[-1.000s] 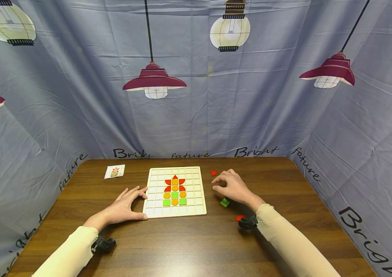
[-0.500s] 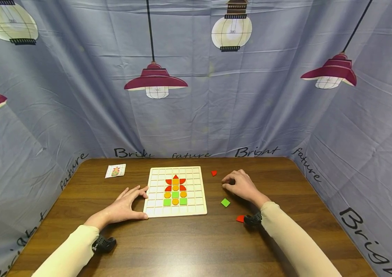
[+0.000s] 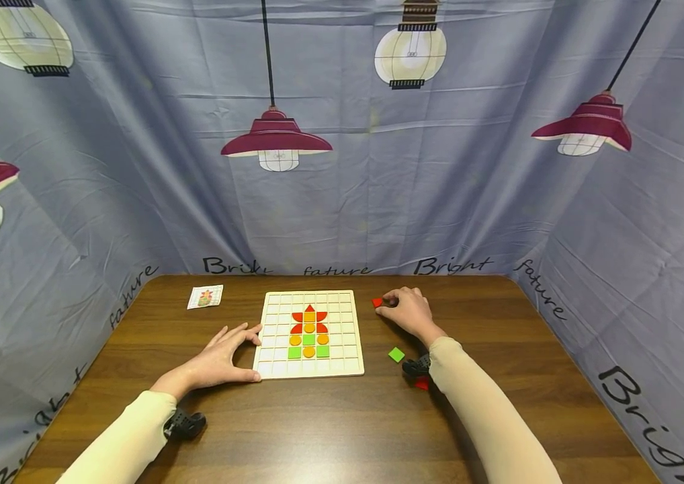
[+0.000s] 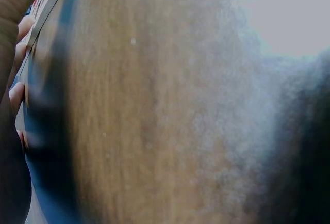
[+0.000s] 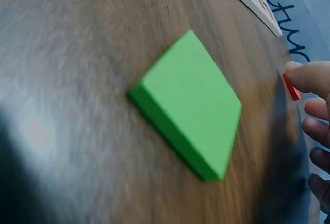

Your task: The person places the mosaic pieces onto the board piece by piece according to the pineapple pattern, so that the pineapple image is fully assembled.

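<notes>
My left hand (image 3: 215, 359) lies at the left edge of the pale grid board (image 3: 272, 359). Its thumb touches the front corner and its fingertips the side, with the fingers spread. Orange, green and red tiles form a figure on the board, topped by a red triangle (image 3: 310, 308). To the right of the board, my right hand (image 3: 410, 312) reaches a loose red tile (image 3: 376, 303), thumb and index tip at its edge; in the right wrist view the red tile (image 5: 291, 87) lies on the table beside the thumb. Its fingers are loosely bent.
A green square tile (image 3: 396, 354) lies flat on the brown table (image 3: 318, 430), right of the board. Another red tile (image 3: 422, 383) is partly hidden beneath the right wrist's black camera (image 3: 417, 366). A small pattern card (image 3: 205, 296) lies at back left. Printed curtains surround the table.
My right hand first drew right, away from the board, then moved forward and left to the far red tile. My left hand has stayed at the board's edge.
</notes>
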### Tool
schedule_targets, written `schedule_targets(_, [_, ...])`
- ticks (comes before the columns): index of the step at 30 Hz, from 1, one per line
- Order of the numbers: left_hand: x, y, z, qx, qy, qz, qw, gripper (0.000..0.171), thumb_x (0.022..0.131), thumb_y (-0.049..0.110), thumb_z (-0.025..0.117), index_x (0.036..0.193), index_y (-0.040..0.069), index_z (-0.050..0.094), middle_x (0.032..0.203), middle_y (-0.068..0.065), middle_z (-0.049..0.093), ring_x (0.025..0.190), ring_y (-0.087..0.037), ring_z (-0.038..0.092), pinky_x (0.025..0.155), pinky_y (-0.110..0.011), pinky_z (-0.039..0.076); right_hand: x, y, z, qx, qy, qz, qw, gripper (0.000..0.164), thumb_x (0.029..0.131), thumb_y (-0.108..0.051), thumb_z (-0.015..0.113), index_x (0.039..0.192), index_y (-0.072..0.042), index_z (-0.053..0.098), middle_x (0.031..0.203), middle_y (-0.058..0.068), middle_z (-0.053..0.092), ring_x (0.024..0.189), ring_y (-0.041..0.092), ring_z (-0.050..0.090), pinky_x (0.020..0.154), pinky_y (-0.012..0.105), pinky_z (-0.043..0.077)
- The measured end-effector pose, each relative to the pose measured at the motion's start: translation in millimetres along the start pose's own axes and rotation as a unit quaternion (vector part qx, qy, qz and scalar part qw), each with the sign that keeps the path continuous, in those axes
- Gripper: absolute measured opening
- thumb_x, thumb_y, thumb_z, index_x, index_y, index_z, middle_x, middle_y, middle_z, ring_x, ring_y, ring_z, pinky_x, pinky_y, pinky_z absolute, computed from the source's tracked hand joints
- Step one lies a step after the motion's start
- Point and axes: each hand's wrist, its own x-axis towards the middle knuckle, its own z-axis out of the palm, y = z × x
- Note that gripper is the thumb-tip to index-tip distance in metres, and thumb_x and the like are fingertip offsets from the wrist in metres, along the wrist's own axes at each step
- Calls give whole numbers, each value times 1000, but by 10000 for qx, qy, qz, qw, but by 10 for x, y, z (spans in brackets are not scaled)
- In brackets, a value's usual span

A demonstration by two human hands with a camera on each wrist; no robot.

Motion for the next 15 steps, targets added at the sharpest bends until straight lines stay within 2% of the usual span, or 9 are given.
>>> schedule_targets(7, [5, -7, 5, 25, -9, -6, 10000, 63, 80, 58, 82, 122, 19, 56, 162, -11, 39, 151, -42, 25, 121, -65, 3, 44, 3, 105, -54, 236, 219, 9995, 51, 88, -49, 77, 122, -11, 74, 114, 8, 68, 108, 33, 51, 93, 54, 38])
schedule_targets(15, [3, -4, 7, 36, 9, 21, 10000, 63, 80, 58, 82, 122, 19, 56, 161, -11, 39, 150, -43, 25, 120, -65, 3, 39, -41, 138, -133, 279, 413, 9987, 50, 87, -50, 77, 121, -14, 74, 112, 6, 65, 106, 33, 49, 92, 52, 37])
